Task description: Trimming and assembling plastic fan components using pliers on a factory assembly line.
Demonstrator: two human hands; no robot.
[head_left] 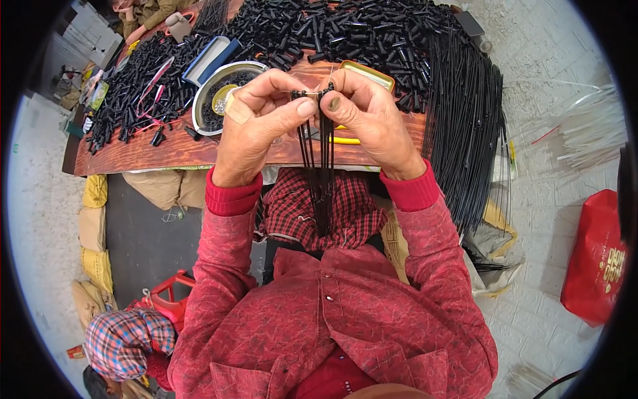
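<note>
Both of my hands are raised over the near edge of the table, fingertips almost meeting. My left hand (256, 123), with a beige plaster at the base of its index finger, pinches one side of a row of thin black strands (321, 169). Its thumb and index finger close on their small knobbed tops. My right hand (373, 116) pinches the other side, and its thumbnail is dark. A thin pale wire or needle seems to cross between the fingertips; it is too fine to tell. The strands hang down in front of a checked cloth over my lap.
Piled black tube-like parts (359, 33) cover much of the table (179, 146). A bowl (197, 113) of small black pieces holds a yellow dish. Near it lie a blue-and-white case (211, 61) and a yellow-rimmed tin (388, 81). Long black strands (465, 133) drape over the right edge.
</note>
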